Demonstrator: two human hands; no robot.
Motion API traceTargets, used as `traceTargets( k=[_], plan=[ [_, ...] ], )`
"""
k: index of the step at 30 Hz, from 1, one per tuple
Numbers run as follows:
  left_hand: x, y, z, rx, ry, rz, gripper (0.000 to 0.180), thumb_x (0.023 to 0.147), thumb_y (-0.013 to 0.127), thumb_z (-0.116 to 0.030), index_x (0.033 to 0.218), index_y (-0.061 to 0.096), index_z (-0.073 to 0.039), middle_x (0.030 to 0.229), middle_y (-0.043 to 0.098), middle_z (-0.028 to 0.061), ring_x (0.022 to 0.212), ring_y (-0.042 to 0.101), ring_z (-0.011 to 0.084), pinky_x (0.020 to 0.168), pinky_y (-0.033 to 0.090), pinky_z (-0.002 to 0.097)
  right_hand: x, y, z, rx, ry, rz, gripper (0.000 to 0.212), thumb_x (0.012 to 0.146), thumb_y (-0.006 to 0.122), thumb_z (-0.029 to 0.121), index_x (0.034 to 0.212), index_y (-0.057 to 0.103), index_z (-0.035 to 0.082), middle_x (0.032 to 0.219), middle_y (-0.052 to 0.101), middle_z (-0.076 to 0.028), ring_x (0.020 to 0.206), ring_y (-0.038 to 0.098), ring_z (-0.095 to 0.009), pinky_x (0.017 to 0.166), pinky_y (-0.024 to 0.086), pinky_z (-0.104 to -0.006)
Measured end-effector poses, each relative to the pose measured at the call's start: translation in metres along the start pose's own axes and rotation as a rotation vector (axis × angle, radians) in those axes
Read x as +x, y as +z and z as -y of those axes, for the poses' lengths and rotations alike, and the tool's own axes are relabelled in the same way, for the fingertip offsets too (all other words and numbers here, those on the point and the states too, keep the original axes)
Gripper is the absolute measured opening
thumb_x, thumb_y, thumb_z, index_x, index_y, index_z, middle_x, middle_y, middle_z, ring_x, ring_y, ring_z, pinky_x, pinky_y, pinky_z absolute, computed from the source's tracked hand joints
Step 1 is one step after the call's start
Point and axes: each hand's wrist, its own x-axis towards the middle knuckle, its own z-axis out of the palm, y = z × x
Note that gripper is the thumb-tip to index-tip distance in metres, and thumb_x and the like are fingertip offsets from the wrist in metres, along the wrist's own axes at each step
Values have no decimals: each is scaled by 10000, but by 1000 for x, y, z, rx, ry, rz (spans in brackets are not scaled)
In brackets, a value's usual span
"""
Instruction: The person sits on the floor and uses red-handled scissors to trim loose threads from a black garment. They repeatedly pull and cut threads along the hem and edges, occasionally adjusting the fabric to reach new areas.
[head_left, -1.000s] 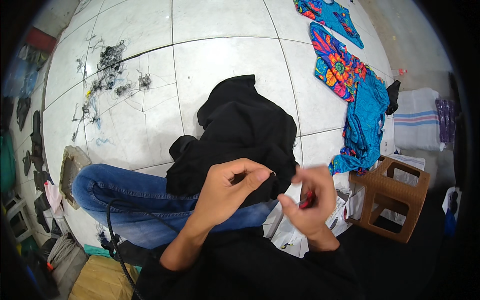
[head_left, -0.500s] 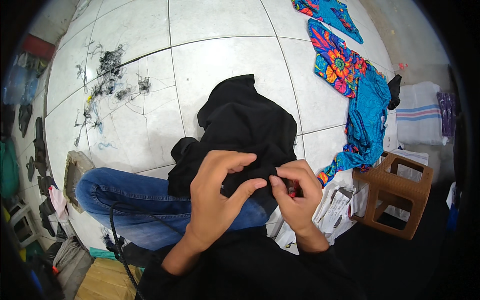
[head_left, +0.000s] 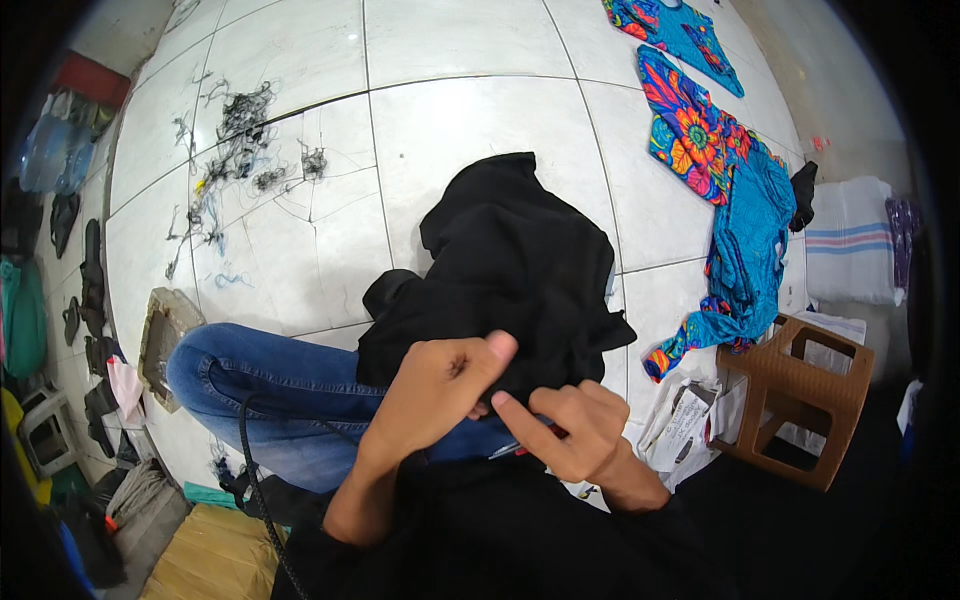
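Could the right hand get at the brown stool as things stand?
Probably yes, with a stretch: the brown stool is to the right of the right hand, and only low white papers show between them.

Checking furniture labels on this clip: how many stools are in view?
2: a brown stool right of the black cloth, and a pale stool near the left edge. Clutter may hide more.

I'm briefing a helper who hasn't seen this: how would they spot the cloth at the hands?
On the white tiled floor, find the leg in blue jeans. Against it, partly hidden by the left hand, lies the crumpled cloth. Unlike the flowered garments farther right, it is plain black.
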Motion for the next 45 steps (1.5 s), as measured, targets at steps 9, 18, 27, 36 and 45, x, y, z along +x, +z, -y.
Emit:
traceTargets(
  k=[9, 18, 27, 36, 45],
  plan=[
    [-2, 4, 8, -181, 260, -12, 242, 1015, 722, -144, 831, 616, -28, 775, 551, -31, 695, 439, 9, 602, 335, 205, -24, -1, 3, -16, 39, -38, 327, 749, 774, 75, 1074, 800, 65, 835, 630, -13, 547, 460, -106, 485, 285, -251],
    [6, 10, 24, -71, 438, -399, 185, 1040, 644, -92, 1198, 594, -10, 1208, 617, 103, 966, 623, 116, 864, 502, 259, -10, 2, 8, 388, 483, -259, 208, 842, 794, 4, 1035, 724, 34, 898, 704, -94, 567, 557, -139, 505, 406, -253],
    [-16, -9, 24, -345, 87, 188, 451, 1039, 660, -139, 1438, 474, -43, 775, 556, -25, 668, 480, 30, 605, 376, 224, -15, -2, 10, 675, 770, -350, 134, 895, 740, -50, 1021, 704, -19, 784, 651, -41, 625, 502, -48, 557, 344, -215],
    [-11, -9, -9, 452, 789, -131, 514, 901, 722, -17, 1398, 590, -45, 1073, 683, 122, 958, 683, 234, 829, 558, 335, -12, -22, -3, 633, 624, -123, 175, 856, 761, -67, 1016, 755, 5, 745, 644, -59, 590, 523, -102, 539, 361, -250],
    [29, -13, -39, 443, 810, 292, 203, 740, 841, -29, 923, 758, -57, 982, 682, 88, 1037, 638, 292, 1009, 505, 437, 1, -47, -19, 553, 578, -21, 297, 743, 870, -46, 1012, 771, 31, 785, 669, -70, 608, 557, -129, 517, 373, -263]
  ],
)
